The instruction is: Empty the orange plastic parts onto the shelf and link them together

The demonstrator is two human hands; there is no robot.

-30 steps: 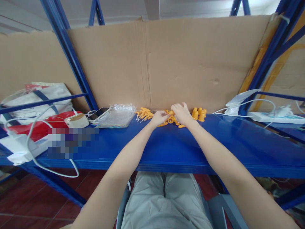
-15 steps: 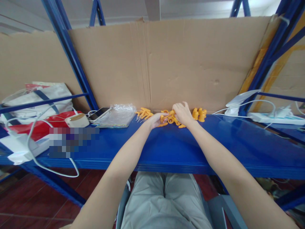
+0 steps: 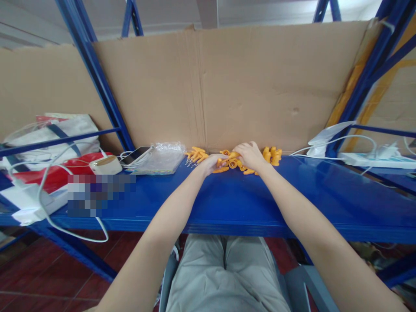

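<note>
My left hand (image 3: pixel 211 164) is closed around an orange plastic part (image 3: pixel 221 163), which shows between thumb and fingers. Close by on its right, my right hand (image 3: pixel 250 155) is bent down over the orange parts, fingers curled together; what they pinch, if anything, is hidden. Between and below the hands lie several cup-shaped orange parts (image 3: pixel 233 164) with round openings, along with flatter orange pieces (image 3: pixel 248 171). Upright orange parts (image 3: pixel 276 157) stand just beyond my right hand. Left of my left hand are finger-like orange pieces (image 3: pixel 196 153) and small metal springs (image 3: pixel 191 163).
A blue shelf top (image 3: pixel 240 203) carries everything, with a cardboard sheet (image 3: pixel 253 86) along its back. To the left lie a clear plastic bag (image 3: pixel 162 158), a phone (image 3: pixel 138 155) and a white charger (image 3: pixel 105 164) with cables. A power strip (image 3: pixel 377 160) lies at right.
My right hand has lowered slightly and its raised finger has folded in. The part in my left hand has tilted and sits deeper in the fingers.
</note>
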